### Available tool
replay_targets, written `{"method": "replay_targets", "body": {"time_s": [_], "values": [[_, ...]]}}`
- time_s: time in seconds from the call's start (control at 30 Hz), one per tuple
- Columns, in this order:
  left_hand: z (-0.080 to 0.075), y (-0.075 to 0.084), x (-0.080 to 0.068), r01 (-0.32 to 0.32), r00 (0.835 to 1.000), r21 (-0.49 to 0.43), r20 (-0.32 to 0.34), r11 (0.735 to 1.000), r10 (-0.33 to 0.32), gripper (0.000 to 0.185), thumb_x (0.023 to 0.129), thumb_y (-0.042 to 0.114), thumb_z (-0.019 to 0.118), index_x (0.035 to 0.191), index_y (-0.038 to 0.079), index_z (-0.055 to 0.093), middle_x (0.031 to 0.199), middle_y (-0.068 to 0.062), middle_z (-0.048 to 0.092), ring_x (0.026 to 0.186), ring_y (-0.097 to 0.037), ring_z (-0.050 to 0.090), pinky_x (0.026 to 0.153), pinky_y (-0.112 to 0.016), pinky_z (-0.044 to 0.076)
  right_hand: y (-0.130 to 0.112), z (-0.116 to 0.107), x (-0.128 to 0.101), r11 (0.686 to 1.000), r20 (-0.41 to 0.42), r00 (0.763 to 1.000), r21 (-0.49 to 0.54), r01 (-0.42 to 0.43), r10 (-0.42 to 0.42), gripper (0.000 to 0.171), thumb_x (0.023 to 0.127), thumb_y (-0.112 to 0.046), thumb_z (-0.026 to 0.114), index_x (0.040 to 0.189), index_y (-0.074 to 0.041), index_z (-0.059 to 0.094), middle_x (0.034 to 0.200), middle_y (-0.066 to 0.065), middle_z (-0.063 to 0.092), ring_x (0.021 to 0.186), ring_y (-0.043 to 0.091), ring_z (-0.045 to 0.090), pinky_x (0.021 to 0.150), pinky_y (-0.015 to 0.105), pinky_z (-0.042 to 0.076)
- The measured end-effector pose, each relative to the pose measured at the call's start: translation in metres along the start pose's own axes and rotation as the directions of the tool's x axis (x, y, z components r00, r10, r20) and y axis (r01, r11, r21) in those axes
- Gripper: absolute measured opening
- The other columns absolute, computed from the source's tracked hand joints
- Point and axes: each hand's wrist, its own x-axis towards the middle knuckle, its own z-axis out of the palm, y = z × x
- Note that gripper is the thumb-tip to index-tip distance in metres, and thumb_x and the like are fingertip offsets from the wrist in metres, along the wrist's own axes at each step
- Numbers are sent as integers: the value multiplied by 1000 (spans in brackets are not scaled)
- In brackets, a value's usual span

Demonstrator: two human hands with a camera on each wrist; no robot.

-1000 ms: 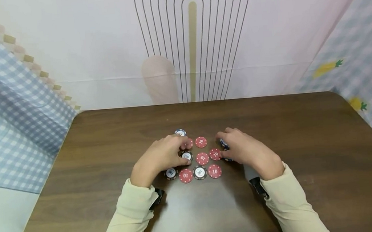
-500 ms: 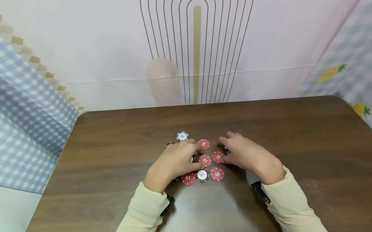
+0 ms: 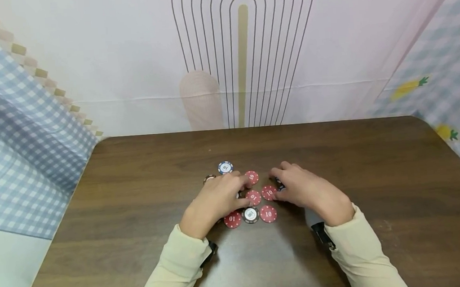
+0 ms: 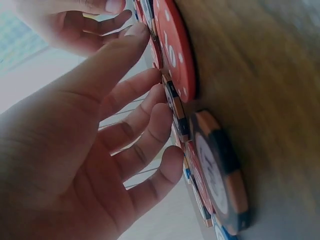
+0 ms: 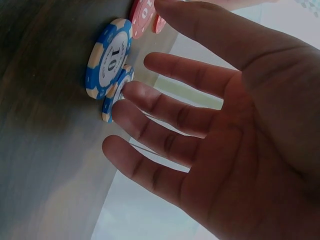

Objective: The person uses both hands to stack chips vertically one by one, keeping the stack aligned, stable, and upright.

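Over the left part of a spread of poker chips, my left hand [image 3: 218, 196] has its fingers loosely bent and apart. Its thumb tip lies at the edge of a red 10 chip [image 3: 253, 198]; in the left wrist view, the other fingertips are close by a black-and-orange chip [image 4: 175, 107]. My right hand [image 3: 304, 187] hovers at the spread's right side, fingers spread, thumb tip beside another red 10 chip [image 3: 269, 192]. Under it, the right wrist view shows a blue 10 chip [image 5: 110, 57] with a second blue one behind. The left hand hides several chips from the head view.
A blue-edged chip [image 3: 225, 167] lies at the back, with a dark-edged chip [image 3: 209, 179] left of it. In front are a black 100 chip [image 3: 250, 215] and a red 10 chip [image 3: 268, 214]. The brown table [image 3: 135, 178] meets a printed cloth [image 3: 127, 79].
My left hand has moved right over the chips, from the black 100 chip to the middle red one, covering the left chips. The right hand has barely moved.
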Motion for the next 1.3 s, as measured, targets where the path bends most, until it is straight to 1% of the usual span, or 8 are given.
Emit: {"method": "replay_targets", "body": {"time_s": [0.2,0.4,0.53,0.63,0.8,1.0,1.17,1.3], "values": [[-1,0,3,17,1000,-32,6,999,-16,28,95,38,81,117,24,70,104,5,67,92,-19,70,76,-44,55,3,-3,0,1000,13,1000,14,1,-2,49,98,-25,77,141,-4,62,132,21,58,117,35,60,99,54,52],[-1,-2,4,14,1000,-58,12,998,-13,27,97,34,79,119,22,69,106,5,66,92,-18,70,76,-43,56,3,-3,0,1000,6,1000,12,11,-11,48,99,-23,76,140,-4,62,130,20,59,114,34,60,97,53,53],[-2,-4,2,18,1000,-91,20,996,-16,26,98,32,77,120,22,68,102,6,64,89,-16,67,75,-42,55,2,-3,1,999,-3,999,9,40,-40,45,98,-17,76,138,-2,62,128,19,60,111,31,62,96,51,54],[-3,-5,1,16,1000,-105,24,994,-14,25,98,32,77,120,22,68,100,5,63,85,-16,65,74,-42,54,0,-4,1,998,-14,998,11,68,-68,45,96,-11,76,138,-1,62,128,19,61,111,31,64,96,50,55],[-3,-7,-1,0,1000,-115,22,993,3,27,97,32,78,120,21,68,101,5,63,85,-16,63,74,-41,54,-3,-4,0,996,-14,997,22,82,-82,44,95,-7,78,136,-2,64,127,18,62,110,30,65,94,50,56],[-2,-8,-1,-14,999,-118,32,993,18,36,96,33,79,128,23,67,106,3,64,89,-16,64,77,-41,55,-4,0,2,997,0,997,15,76,-76,40,96,-12,78,133,-5,65,122,14,63,105,26,65,93,49,56],[-1,-7,-1,-26,999,-88,40,996,30,40,97,36,78,135,26,66,114,1,66,93,-18,65,78,-42,55,-5,5,4,996,1,996,-38,85,-85,42,95,-18,81,132,-5,67,117,13,63,101,25,65,91,47,57],[0,-7,-1,-29,999,-84,36,996,32,39,98,35,78,134,28,67,118,1,66,97,-19,66,81,-43,56,-7,7,5,993,-9,996,-77,92,-93,42,92,-17,83,129,-4,68,113,12,64,98,24,66,88,45,58]]}}
